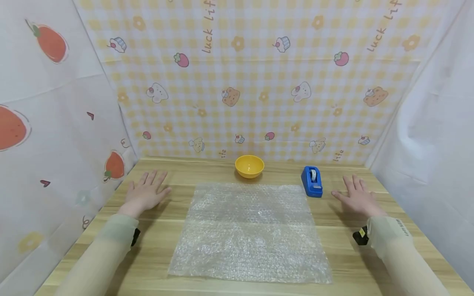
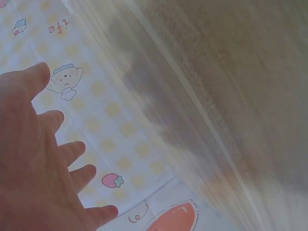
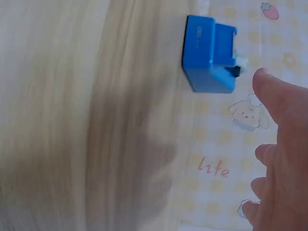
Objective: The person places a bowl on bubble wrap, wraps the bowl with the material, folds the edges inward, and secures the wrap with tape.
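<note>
My left hand (image 1: 146, 195) is spread over the left side of the table, fingers apart and holding nothing. On the right side, my right hand (image 1: 358, 195) is likewise spread and holds nothing. A blue tape dispenser (image 1: 312, 182) with a small roll of tape stands just left of the right hand; in the right wrist view the dispenser (image 3: 204, 55) appears beyond the thumb. Between the hands lies a flat sheet of bubble wrap (image 1: 252, 234). Behind the sheet sits a yellow bowl (image 1: 249, 167), upright.
The light wooden table (image 1: 155, 263) has a yellow checked cloth (image 1: 252, 82) hanging at its back edge. White cloths (image 1: 63, 172) close in the left and right sides. A small black wrist camera (image 1: 361, 236) is strapped at the right cuff.
</note>
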A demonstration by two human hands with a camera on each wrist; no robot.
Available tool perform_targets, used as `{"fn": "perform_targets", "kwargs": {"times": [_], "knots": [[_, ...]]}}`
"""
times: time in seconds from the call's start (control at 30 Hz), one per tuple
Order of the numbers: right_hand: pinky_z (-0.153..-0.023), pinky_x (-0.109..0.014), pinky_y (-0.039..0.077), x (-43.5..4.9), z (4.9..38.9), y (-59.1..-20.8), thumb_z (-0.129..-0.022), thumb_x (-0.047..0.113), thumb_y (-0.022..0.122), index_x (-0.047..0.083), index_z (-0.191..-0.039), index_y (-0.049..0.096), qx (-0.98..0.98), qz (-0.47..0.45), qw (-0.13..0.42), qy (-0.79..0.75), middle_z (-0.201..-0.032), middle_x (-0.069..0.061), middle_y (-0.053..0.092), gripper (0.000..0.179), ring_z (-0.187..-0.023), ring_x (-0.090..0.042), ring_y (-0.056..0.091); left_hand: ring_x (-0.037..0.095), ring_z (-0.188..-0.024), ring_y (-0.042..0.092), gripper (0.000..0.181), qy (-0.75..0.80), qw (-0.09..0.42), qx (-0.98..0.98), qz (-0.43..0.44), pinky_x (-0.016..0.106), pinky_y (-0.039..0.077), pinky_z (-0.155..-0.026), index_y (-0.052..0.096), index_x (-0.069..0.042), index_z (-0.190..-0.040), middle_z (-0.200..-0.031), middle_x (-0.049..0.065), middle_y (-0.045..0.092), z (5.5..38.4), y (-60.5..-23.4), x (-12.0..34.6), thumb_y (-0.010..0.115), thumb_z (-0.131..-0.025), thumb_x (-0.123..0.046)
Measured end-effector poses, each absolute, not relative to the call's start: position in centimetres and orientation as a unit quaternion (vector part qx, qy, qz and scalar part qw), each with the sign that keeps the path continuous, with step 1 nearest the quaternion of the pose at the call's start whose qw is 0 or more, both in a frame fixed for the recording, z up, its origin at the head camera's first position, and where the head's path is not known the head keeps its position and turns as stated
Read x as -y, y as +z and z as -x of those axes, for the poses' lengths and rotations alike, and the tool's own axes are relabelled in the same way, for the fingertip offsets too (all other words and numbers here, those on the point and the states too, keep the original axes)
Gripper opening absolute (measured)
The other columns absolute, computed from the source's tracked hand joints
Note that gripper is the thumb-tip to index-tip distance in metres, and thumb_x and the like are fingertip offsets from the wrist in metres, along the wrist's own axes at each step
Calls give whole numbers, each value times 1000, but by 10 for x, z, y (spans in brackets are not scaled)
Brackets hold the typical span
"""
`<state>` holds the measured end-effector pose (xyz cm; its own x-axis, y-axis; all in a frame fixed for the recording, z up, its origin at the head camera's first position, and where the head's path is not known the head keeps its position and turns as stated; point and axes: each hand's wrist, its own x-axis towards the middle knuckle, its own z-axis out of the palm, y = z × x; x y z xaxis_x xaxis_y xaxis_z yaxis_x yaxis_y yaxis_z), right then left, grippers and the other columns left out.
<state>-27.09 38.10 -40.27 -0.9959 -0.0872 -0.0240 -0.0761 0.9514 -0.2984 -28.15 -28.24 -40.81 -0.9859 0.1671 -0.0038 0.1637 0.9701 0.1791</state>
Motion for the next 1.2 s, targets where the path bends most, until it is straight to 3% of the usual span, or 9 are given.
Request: {"fn": "perform_targets", "kwargs": {"times": [0.23, 0.4, 0.6, 0.8, 0.97, 1.2], "knots": [[-102, -73, 8, -367, 275, -394, -94, 60, 47, 0, -154, 7, -981, 85, -55, -164, -154, -31, -12, 94, -137, -58, -1, 49, -140, 12, 78, 86, -25, -991, -97, 73, 2, -103, 20, -14, -155, -156, 26, 16, 285, -403, 279, 29, -97, -64], [-102, -73, 13, -348, 274, -383, -92, 61, 52, 3, -154, 18, -977, 91, -67, -181, -157, -26, -10, 91, -139, -54, 4, 47, -137, 25, 76, 87, -60, -988, -117, 71, 11, -104, 34, -10, -151, -151, 25, 31, 285, -401, 275, 32, -97, -64], [-100, -72, 22, -320, 276, -384, -91, 52, 60, 0, -146, 36, -971, 119, -46, -200, -156, -31, 3, 80, -135, -57, 16, 44, -132, 37, 65, 96, -81, -982, -144, 68, 21, -104, 48, -8, -142, -144, 22, 44, 282, -401, 268, 43, -98, -55], [-105, -65, 24, -294, 278, -403, -92, 34, 65, -6, -143, 38, -952, 187, -2, -241, -150, -34, 24, 71, -134, -53, 25, 42, -126, 46, 53, 100, -85, -977, -167, 64, 30, -102, 55, -7, -136, -136, 20, 53, 281, -402, 256, 52, -97, -44], [-108, -62, 23, -281, 277, -420, -90, 39, 67, -5, -147, 31, -937, 195, 74, -279, -151, -32, 23, 80, -138, -49, 23, 40, -117, 54, 47, 128, -69, -973, -180, 61, 39, -96, 63, -9, -129, -127, 15, 61, 283, -403, 242, 55, -96, -42], [-108, -63, 21, -276, 279, -430, -87, 41, 69, -5, -148, 30, -935, 193, 102, -280, -153, -32, 17, 85, -139, -49, 18, 33, -104, 63, 40, 160, -38, -966, -197, 53, 49, -86, 68, -9, -121, -115, 9, 69, 280, -403, 223, 56, -96, -37]]}}
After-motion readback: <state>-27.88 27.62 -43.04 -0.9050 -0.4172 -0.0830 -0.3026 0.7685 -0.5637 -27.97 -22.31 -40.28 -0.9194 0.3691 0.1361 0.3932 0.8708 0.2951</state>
